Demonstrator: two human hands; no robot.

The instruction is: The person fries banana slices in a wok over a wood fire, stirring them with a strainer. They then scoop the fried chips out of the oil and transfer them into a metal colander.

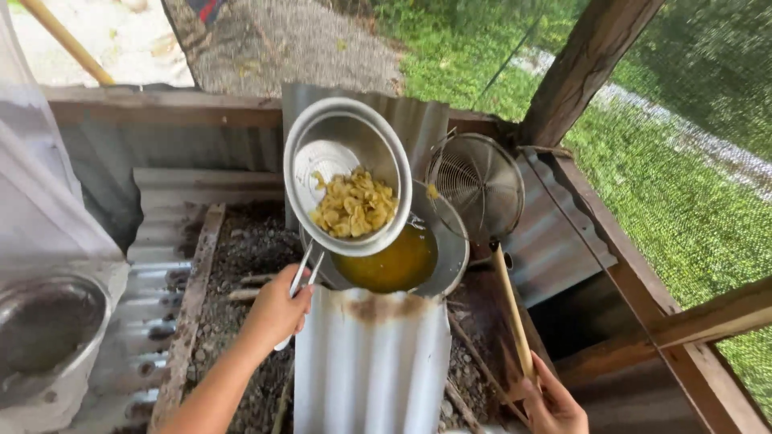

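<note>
My left hand [277, 309] grips the wire handle of a round metal strainer bowl [347, 173], tilted toward me above a wok. Pale yellow fried slices [355, 205] lie heaped in the strainer's lower side. Under it the metal wok [450, 241] holds amber oil [394, 264]. My right hand [551, 402] holds a long wooden handle [511, 309] that ends in a round wire skimmer [476, 183], raised beside the wok on the right.
A corrugated metal sheet [370, 366] stands in front of the wok over an ash and gravel bed [241, 265]. A metal basin [44, 325] sits at the left. Wooden posts [587, 68] and netting border the right; grass lies beyond.
</note>
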